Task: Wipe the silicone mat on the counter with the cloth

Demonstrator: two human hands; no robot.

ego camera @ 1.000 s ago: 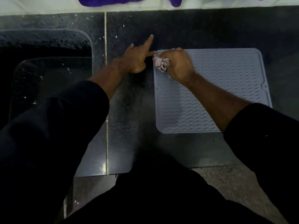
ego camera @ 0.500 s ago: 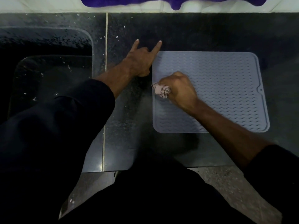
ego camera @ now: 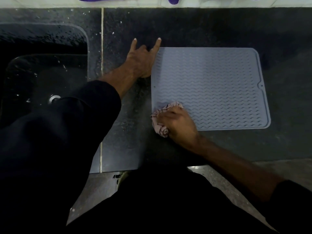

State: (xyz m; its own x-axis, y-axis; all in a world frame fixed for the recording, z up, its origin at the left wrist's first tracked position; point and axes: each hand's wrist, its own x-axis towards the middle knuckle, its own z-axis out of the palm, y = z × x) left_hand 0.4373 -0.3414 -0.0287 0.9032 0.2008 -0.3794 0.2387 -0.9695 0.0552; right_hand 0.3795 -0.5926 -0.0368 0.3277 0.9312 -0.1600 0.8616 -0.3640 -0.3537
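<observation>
The right hand [ego camera: 178, 123] is clenched around a bunched cloth [ego camera: 160, 125], fingers curled over the top of it and knuckles facing up. It presses the wad down at the near left corner of the silicone mat [ego camera: 211, 85], so that part of the cloth lies on the mat and part hangs over the mat's near edge onto the counter [ego camera: 202, 26]. The cloth is pale pink with thin dark lines, crumpled into a loose ball; it pokes out ahead of the fingers and beside the heel of the hand.

The left hand [ego camera: 141, 60] rests on the counter just beside the mat's left edge, toward the far left corner. Two of its fingers are stretched straight and spread apart, pointing toward the back of the counter, while those between them are folded under. The right-hand one of the pair lies along the far left corner of the mat; whether it actually pins the mat cannot be told. This hand grasps nothing.

The mat is grey-blue, rectangular with rounded corners and a raised rim, its surface covered in rows of wavy ridges. It lies flat on the dark speckled counter, right of a pale seam [ego camera: 101, 81]. Left of the seam sits a dark sink [ego camera: 43, 48].
</observation>
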